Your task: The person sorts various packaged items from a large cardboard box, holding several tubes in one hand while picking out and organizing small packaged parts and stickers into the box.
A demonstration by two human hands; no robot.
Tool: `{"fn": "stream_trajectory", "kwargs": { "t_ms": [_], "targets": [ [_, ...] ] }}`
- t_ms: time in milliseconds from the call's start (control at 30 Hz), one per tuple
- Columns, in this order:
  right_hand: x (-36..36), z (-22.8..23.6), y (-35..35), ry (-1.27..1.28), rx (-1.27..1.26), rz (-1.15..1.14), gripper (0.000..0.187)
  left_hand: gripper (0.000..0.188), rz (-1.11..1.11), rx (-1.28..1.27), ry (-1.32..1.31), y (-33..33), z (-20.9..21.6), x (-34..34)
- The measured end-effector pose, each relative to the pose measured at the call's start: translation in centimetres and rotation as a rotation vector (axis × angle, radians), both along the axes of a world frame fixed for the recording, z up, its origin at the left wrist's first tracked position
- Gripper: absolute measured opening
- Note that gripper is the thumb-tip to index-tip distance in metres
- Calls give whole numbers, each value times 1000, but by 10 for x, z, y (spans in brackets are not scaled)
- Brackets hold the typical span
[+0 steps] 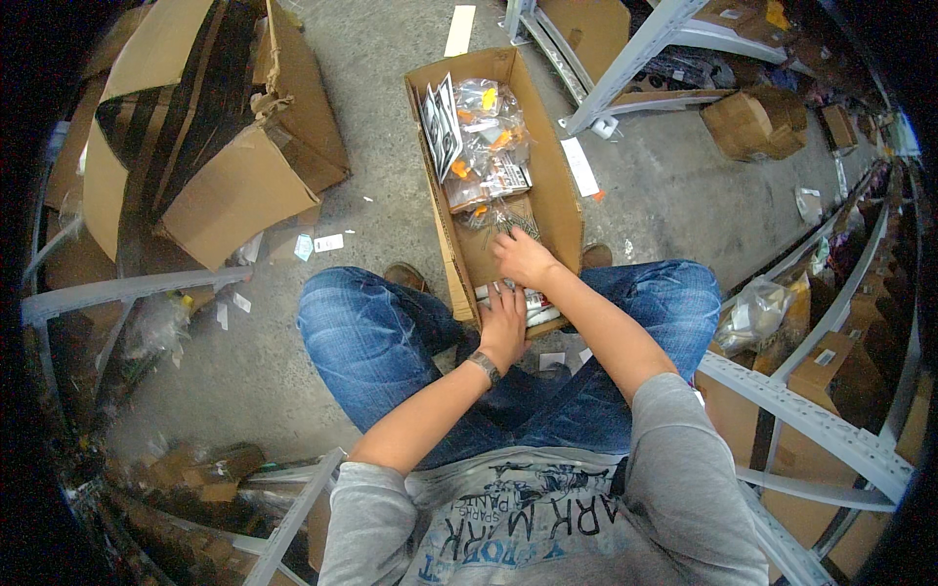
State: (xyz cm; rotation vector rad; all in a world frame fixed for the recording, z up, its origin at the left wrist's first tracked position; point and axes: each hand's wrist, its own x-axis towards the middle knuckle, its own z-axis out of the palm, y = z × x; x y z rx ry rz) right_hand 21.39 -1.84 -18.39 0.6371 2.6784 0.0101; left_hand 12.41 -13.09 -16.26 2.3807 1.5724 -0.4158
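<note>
A long open cardboard box (567, 186) stands between my knees. My left hand (503, 327) lies over the near end of it, its fingers stretched out on white packages (535, 305) with some red on them. Deeper in the box, my right hand (526, 259) has its fingers curled down at a clear plastic bag (503, 217) with greyish thin contents. What those fingers hold, if anything, is hidden. Farther along lie several clear bags with orange and yellow parts (490, 99), and black-and-white printed sheets (445, 127) lean on the left wall.
A large torn carton (230, 186) stands on the floor at the left. Metal shelving (645, 63) rises at the far right, with more racks (811, 425) at the near right. A small carton (757, 122) sits by the shelf. Paper scraps (328, 242) litter the concrete.
</note>
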Motion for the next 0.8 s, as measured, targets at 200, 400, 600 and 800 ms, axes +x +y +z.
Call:
{"fn": "stream_trajectory", "kwargs": {
  "t_ms": [200,400,600,800],
  "targets": [
    [-6,-25,-4,-73,-60,-94,50,101,-8,-46,16,1,0,1],
    [7,-24,-6,-266,67,-163,47,99,-18,-48,25,2,4,1],
    [-10,-7,-3,-236,23,-182,50,99,-11,-36,39,0,-2,0],
    [4,-15,-1,-263,-16,-244,55,100,-5,30,-2,-1,-7,1]
  ]
}}
